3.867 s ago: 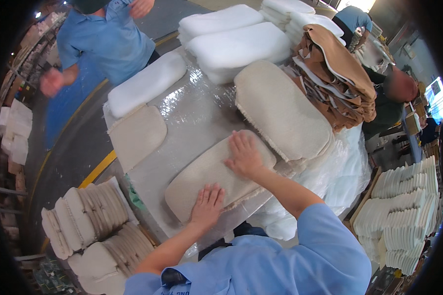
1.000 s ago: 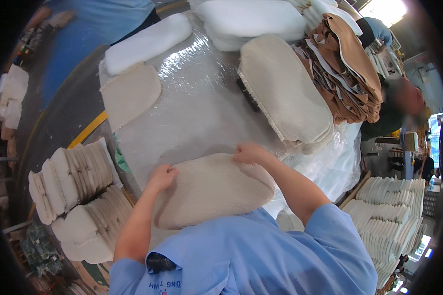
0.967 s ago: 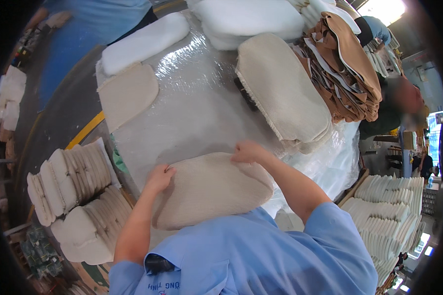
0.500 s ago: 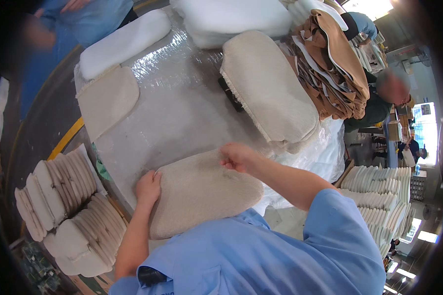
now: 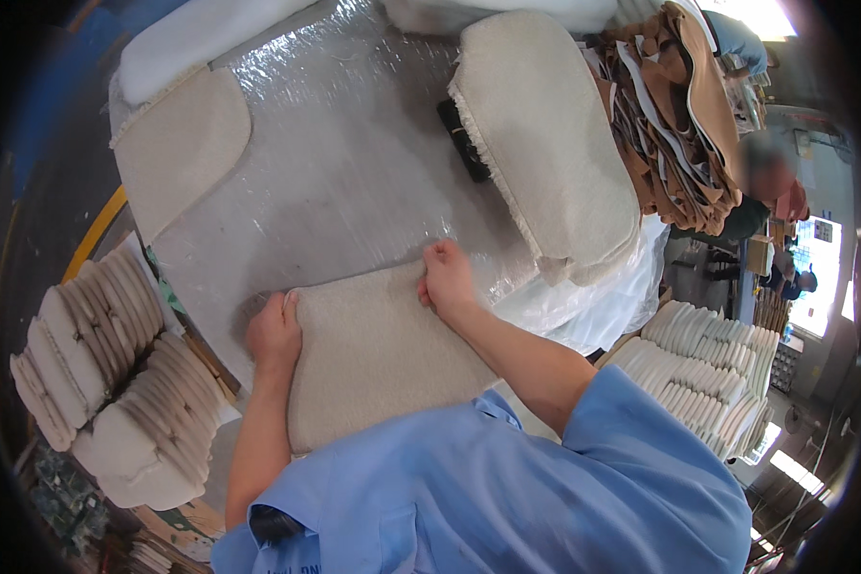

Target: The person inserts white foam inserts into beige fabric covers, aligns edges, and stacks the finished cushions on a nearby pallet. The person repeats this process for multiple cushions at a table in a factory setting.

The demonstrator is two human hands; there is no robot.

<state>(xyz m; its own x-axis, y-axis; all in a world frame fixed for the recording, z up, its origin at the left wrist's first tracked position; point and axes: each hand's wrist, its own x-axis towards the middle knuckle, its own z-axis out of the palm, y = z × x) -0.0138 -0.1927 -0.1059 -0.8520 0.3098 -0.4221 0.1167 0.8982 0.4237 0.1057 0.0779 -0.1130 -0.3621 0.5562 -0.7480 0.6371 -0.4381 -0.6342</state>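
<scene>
A beige fabric cushion cover [image 5: 383, 354] lies in front of my body at the near edge of the plastic-wrapped table. My left hand [image 5: 275, 335] pinches its far left corner between thumb and fingers. At its far right corner, my right hand [image 5: 447, 279] is closed on the edge with the fingers curled. Between the hands the far edge runs nearly straight. The near part is partly hidden by my shirt and right forearm. Whether there is padding inside the cover cannot be seen.
A stack of beige fabric pieces [image 5: 550, 143] with frayed edges sits beyond my right hand, a black object [image 5: 463, 142] at its side. One beige piece [image 5: 182, 148] lies far left. Brown scraps [image 5: 670, 115] are heaped far right. Cushion stacks [image 5: 153, 402] flank the table. A person [image 5: 770, 172] stands right.
The cover's far edge has been pulled straighter and its right corner squared, my right hand now nearer its corner. My view has shifted, and the person at the far left is gone from sight.
</scene>
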